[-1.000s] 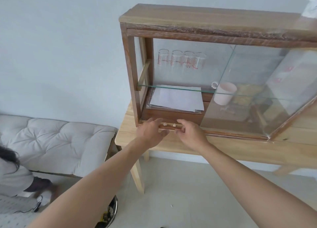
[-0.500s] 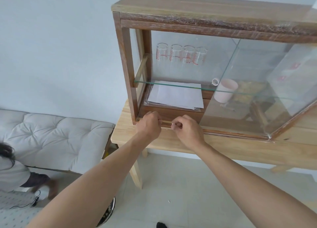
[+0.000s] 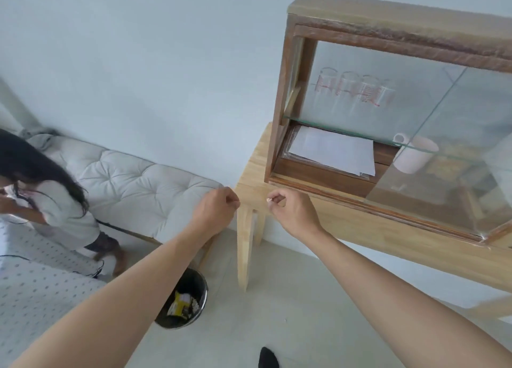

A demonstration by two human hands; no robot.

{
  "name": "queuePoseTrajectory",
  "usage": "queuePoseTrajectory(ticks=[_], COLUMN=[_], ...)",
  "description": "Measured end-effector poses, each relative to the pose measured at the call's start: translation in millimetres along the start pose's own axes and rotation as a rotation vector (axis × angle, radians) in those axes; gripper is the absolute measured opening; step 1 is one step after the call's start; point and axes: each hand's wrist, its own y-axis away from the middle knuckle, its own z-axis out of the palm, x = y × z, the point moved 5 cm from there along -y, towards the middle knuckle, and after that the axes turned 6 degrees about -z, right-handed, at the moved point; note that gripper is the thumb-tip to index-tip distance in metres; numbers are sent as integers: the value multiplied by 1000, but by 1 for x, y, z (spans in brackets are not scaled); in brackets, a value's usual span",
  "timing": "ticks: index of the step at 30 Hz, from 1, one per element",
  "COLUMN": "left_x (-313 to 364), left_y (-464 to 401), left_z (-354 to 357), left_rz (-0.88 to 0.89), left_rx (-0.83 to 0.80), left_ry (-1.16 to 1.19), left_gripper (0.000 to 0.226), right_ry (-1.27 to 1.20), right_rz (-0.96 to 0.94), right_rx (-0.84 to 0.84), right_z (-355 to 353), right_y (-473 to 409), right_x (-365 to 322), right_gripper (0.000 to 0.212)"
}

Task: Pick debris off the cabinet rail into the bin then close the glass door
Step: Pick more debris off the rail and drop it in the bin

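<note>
Pinching a small white debris bit point(image 3: 268, 200), right hand point(image 3: 293, 212); left hand point(image 3: 214, 211) fisted, contents unclear.

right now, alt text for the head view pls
Two bare hands held out in front of a wooden cabinet, the right hand pinching a small pale bit, the left hand closed. A black bin sits on the floor below; the glass door is open.

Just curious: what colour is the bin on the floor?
Black bin, seen in the head view, yellow rubbish inside.
</note>
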Motion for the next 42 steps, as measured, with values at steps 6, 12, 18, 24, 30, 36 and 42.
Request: queuePoseTrajectory(ticks=[6,12,18,24,30,36,42], left_x=[-110,-226,-325,-426,-498,-519,-487], left_y=[34,79,93,94,76,58,76], left_z=[-19,19,86,173,241,252,226], left_rz=[-215,-528,-746,-919,-1011,-1027,-956], left_rx=[43,11,17,39,78,24,-114], left_ry=[53,145,263,310,362,405,245], left_gripper=[10,10,11,11,15,48,62], right_ry=[-23,19,99,172,237,275,281], right_rz=[-66,-80,-47,-62,-97,-75,-77], right_rx=[-161,-385,-633,-819,-945,-1041,-1027], right_z=[75,177,296,430,537,554,496], right_y=[6,23,36,51,56,49,49], right_x=[-40,-35,20,89,142,162,151], right_gripper=[14,15,13,13,20,72,81])
